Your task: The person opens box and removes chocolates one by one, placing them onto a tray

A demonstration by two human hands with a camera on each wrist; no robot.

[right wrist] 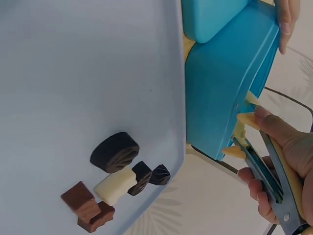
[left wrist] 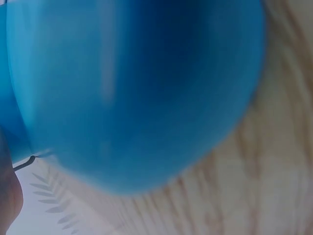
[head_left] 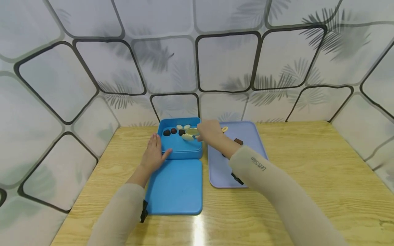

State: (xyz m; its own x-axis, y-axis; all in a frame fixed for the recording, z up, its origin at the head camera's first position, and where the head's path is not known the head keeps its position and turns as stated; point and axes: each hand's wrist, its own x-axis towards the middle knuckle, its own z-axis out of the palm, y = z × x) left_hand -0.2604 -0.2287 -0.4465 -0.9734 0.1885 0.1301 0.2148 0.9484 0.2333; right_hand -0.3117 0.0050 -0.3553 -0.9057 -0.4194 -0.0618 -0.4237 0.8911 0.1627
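Note:
My right hand (head_left: 212, 133) grips a pair of metal tongs (right wrist: 276, 181) with pale yellow tips, the thumb on one arm and the fingers curled round the other. The tips reach over the rim of a blue box (head_left: 184, 154), with a pale yellow piece (right wrist: 239, 131) between them; I cannot tell whether they pinch it. Inside the box lie dark chocolates (head_left: 167, 132) and white chocolates (head_left: 186, 126). My left hand (head_left: 153, 155) rests on the box's left side, fingers straight along the wall and thumb out toward the front edge.
A blue lid (head_left: 175, 191) lies flat in front of the box. To the right stands a lavender tray (head_left: 218, 174), bearing dark chocolates (right wrist: 115, 152), a white piece (right wrist: 115, 186) and brown pieces (right wrist: 80, 200), partly behind my right arm. A patterned cloth (head_left: 227, 65) hangs behind the wooden table (head_left: 307, 164).

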